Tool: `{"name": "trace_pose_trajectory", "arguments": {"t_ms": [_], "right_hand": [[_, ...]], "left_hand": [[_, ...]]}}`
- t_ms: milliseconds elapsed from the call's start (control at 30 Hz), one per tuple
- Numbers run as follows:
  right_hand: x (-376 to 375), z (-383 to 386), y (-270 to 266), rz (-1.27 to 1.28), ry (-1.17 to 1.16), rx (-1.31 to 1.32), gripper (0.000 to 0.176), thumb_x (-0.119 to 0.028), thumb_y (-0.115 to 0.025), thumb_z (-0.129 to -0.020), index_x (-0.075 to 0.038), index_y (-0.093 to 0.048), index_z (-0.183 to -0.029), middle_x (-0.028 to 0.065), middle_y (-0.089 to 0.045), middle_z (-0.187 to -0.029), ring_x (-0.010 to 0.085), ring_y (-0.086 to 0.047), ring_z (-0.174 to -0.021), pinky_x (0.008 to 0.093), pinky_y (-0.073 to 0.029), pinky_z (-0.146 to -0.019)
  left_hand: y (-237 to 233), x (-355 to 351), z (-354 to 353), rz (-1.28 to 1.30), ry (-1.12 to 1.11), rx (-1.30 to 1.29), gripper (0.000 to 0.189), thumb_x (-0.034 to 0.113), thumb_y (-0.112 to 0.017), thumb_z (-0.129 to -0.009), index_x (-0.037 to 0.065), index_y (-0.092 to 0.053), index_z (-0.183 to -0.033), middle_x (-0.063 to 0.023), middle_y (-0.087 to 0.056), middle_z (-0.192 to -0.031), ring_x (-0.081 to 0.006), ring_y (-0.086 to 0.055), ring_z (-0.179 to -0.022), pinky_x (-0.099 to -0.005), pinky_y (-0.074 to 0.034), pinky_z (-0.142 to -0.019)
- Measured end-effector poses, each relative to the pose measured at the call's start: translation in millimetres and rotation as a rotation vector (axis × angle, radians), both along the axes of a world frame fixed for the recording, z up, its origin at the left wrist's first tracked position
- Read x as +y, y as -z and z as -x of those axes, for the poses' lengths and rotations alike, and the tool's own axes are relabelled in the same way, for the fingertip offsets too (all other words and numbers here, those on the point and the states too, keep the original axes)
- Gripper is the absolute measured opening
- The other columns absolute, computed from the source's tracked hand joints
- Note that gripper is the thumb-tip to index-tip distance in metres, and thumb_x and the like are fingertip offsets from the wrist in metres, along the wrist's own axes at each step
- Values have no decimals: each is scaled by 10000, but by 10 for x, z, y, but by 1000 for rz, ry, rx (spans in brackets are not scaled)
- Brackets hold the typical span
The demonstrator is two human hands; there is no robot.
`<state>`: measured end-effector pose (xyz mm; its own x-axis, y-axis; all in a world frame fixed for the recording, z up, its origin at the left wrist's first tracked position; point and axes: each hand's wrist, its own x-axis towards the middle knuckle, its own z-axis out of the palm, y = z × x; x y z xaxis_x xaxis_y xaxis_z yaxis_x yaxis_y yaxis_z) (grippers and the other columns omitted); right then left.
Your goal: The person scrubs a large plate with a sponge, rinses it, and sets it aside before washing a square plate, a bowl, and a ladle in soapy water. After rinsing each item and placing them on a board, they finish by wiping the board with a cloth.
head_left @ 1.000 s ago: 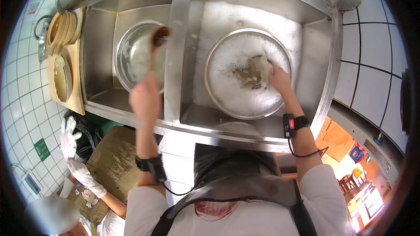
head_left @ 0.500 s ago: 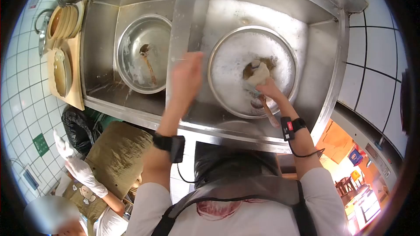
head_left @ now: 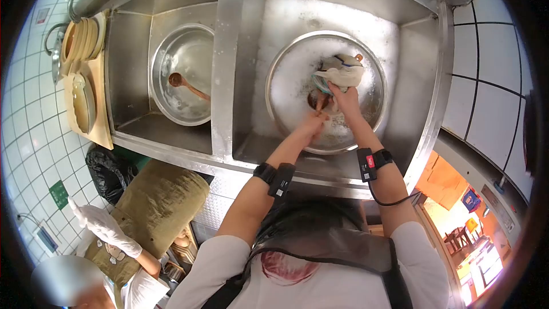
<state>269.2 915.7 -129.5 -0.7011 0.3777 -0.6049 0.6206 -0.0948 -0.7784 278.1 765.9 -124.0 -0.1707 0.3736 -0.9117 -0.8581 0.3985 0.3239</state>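
Note:
My left hand is closed around the handle of a wooden spoon, whose brown bowl points up and away from me inside the soapy metal basin. Close beside it, my right hand grips a bunched pale cloth with a blue-edged part. Both hands are over the foamy water, and the cloth is just beyond the spoon's bowl. A second wooden spoon lies in the metal basin on the left, its handle slanting right.
A steel divider separates the two sinks. Foam covers the right sink's back floor. Stacked wooden-looking bowls and an oval dish stand on a board at the left. A co-worker's gloved hand is at lower left.
My left hand has moved from the divider into the right basin and taken hold of the spoon. My right hand has lifted the cloth slightly. The left basin's spoon has turned.

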Motion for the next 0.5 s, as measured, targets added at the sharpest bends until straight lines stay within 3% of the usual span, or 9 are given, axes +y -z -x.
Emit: {"name": "trace_pose_trajectory", "arguments": {"t_ms": [33, 67, 100, 133, 167, 200, 233, 433, 500], "right_hand": [[72, -35, 41, -4, -134, -118, 412, -216, -625, -759, -13, -519, -1101, 110, -620, -915, 212, -594, -778, 338, -456, -655], [211, -135, 155, -4, -136, -120, 412, -216, -625, -759, -13, -519, -1101, 110, -620, -915, 212, -594, -778, 338, -456, -655], [387, -267, 319, -322, -281, -153, 449, -208, -596, -764, -30, -461, -1153, 147, -610, -939, 274, -592, -816, 385, -455, -687], [406, -247, 231, -641, -422, -178, 491, -201, -566, -769, -47, -404, -1206, 185, -600, -963, 337, -590, -853, 432, -453, -720], [528, -238, 97, -618, -448, -507, 560, -181, -530, -754, -102, -314, -1264, 230, -564, -1013, 394, -546, -922, 467, -427, -787], [513, -245, 117, -850, -336, -190, 484, -129, -554, -723, -98, -422, -1187, 228, -559, -1003, 376, -546, -921, 419, -451, -771], [539, -245, 127, -850, -341, -183, 484, -129, -554, -723, -98, -422, -1187, 228, -559, -1003, 376, -546, -921, 419, -451, -771], [154, -100, -527, -917, -864, 315, 467, -88, -599, -689, -140, -480, -1138, 185, -486, -1143, 375, -534, -929, 429, -447, -780], [116, 33, -264, -734, -1031, 602, 433, -100, -609, -689, -113, -499, -1108, 193, -533, -1053, 363, -550, -884, 427, -451, -756]], "left_hand": [[127, -47, -64, 0, -1, -3, 440, 407, -430, -877, -9, -527, -983, -39, -578, -726, -187, -530, -646, -279, -414, -594], [249, -114, -115, 124, -15, 362, 409, 382, -421, -874, -7, -545, -903, -111, -583, -722, -281, -543, -671, -349, -422, -625], [315, -175, -136, 253, -31, 728, 395, 358, -412, -871, -5, -562, -823, -183, -589, -718, -375, -556, -696, -420, -430, -657], [179, -242, -42, 258, -35, 731, 395, 358, -412, -871, -5, -562, -823, -183, -589, -718, -375, -556, -696, -420, -430, -657], [32, -355, 60, 283, 109, 655, 360, 328, -419, -875, -1, -562, -850, -156, -581, -718, -319, -543, -679, -380, -423, -652], [-102, -427, 133, 308, 250, 575, 325, 298, -426, -878, 3, -563, -876, -129, -573, -717, -263, -530, -663, -340, -416, -648], [-135, -453, 165, 312, 243, 577, 325, 298, -426, -878, 3, -563, -876, -129, -573, -717, -263, -530, -663, -340, -416, -648], [-492, -325, 293, 445, 857, 829, 268, 259, -451, -867, 27, -585, -850, -162, -599, -745, -323, -588, -729, -398, -453, -653], [-451, -272, 361, 415, 993, 1280, 212, 229, -480, -843, 57, -602, -862, -127, -602, -720, -287, -607, -686, -389, -471, -596]]}}
